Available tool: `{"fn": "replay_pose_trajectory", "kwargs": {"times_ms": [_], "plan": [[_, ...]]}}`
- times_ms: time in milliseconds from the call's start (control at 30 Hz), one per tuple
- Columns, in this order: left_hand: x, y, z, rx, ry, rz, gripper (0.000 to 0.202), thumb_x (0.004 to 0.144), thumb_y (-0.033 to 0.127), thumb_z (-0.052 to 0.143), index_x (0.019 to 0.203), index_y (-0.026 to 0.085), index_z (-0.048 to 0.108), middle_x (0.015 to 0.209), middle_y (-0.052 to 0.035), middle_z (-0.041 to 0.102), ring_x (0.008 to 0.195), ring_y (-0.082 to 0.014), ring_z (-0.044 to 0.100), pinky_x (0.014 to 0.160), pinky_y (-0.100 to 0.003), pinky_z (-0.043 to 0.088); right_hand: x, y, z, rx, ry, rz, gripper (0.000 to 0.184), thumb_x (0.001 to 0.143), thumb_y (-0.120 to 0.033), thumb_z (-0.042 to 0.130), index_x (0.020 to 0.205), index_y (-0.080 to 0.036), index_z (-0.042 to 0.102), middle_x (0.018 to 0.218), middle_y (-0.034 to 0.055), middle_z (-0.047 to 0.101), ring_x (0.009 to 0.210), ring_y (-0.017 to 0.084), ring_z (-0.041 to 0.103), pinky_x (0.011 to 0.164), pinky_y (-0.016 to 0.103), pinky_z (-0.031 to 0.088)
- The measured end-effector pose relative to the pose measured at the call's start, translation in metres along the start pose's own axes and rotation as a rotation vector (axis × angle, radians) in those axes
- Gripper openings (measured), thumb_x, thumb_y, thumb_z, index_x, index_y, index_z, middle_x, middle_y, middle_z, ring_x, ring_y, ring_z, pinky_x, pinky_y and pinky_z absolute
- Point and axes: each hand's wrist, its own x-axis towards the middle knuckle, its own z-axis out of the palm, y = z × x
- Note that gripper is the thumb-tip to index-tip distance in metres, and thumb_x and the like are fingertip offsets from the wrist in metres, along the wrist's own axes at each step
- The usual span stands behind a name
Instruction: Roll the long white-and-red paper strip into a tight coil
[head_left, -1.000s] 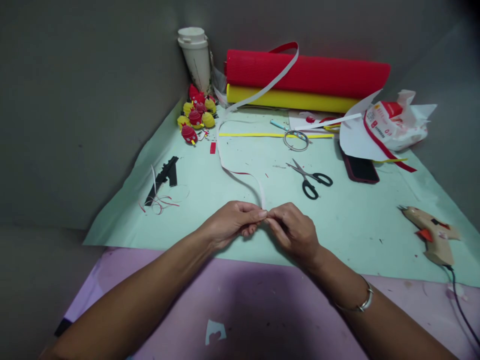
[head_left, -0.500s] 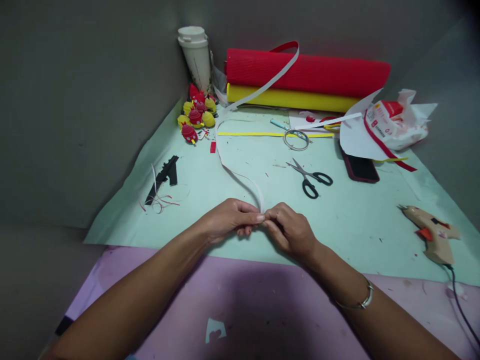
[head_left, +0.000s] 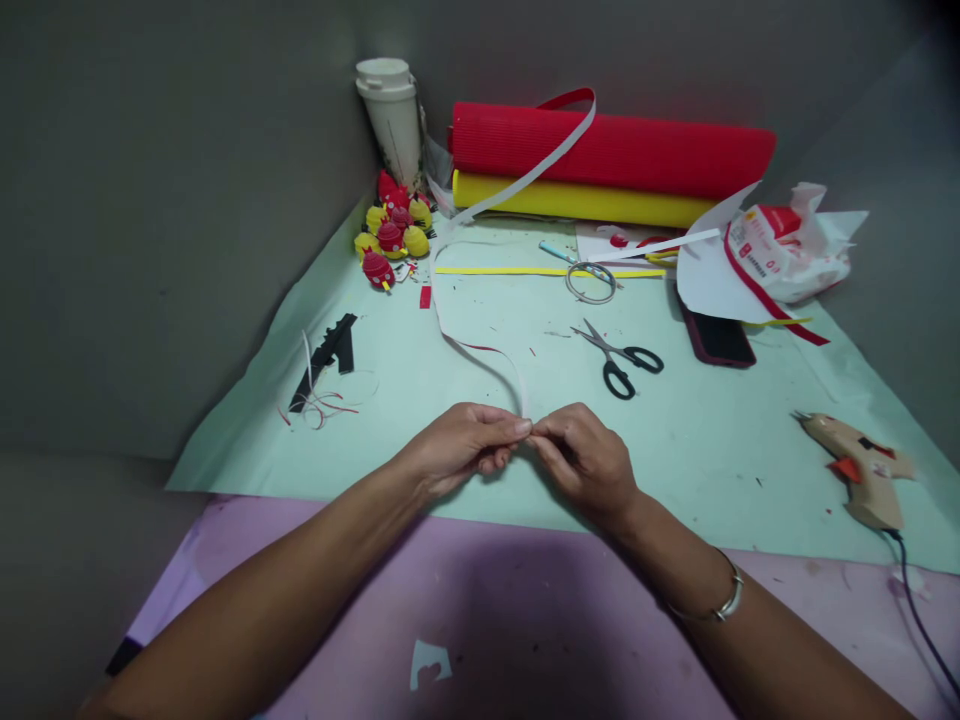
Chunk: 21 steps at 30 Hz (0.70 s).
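Now left hand (head_left: 465,447), right hand (head_left: 589,462) fingers both pinching end of thin, curly white paper strip (head_left: 480,350); shiny metal scissors (head_left: 619,357) beyond right fingers.

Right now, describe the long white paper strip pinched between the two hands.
The long white paper strip is narrow and limp, red on its reverse. Its near end is pinched between the left hand and right hand; it curves away over the mint green sheet, then loops up across the red corrugated roll.

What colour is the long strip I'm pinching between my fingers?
The strip is white, red on its other face; head view shows it best.
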Motion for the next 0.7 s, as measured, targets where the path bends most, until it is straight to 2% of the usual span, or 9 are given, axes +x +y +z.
{"fn": "replay_pose_trajectory", "kwargs": {"times_ms": [133,300,700], "plan": [[0.001,-0.003,0.001,-0.021,0.007,0.007,0.031,0.067,0.04,0.08,0.072,0.012,0.066,0.052,0.0032,0.05,0.046,-0.0041,0.039,0.042,-0.018,0.023,-0.001,0.0,0.0,-0.059,0.0,-0.004,0.004,0.091,-0.018,0.056,0.091,-0.02,0.059,0.076,0.0018,0.064,0.071,0.014,0.059,0.058,0.025,0.045],[0.0,-0.001,-0.003,0.023,-0.043,-0.013,0.031,0.068,0.04,0.079,0.073,0.012,0.067,0.054,0.0021,0.053,0.048,-0.0048,0.041,0.043,-0.019,0.025,-0.001,0.001,0.0,0.0,-0.049,-0.003,0.006,0.092,-0.018,0.052,0.091,-0.021,0.057,0.076,0.0017,0.062,0.072,0.014,0.057,0.06,0.025,0.045],[-0.002,0.005,-0.018,0.302,-0.177,-0.085,0.027,0.07,0.042,0.077,0.074,0.016,0.068,0.051,0.0037,0.054,0.045,-0.0063,0.043,0.047,-0.02,0.032,0.004,0.008,-0.008,0.348,-0.348,0.062,0.006,0.091,-0.021,0.054,0.092,-0.02,0.059,0.078,0.0005,0.059,0.067,0.011,0.054,0.061,0.023,0.046]]}}
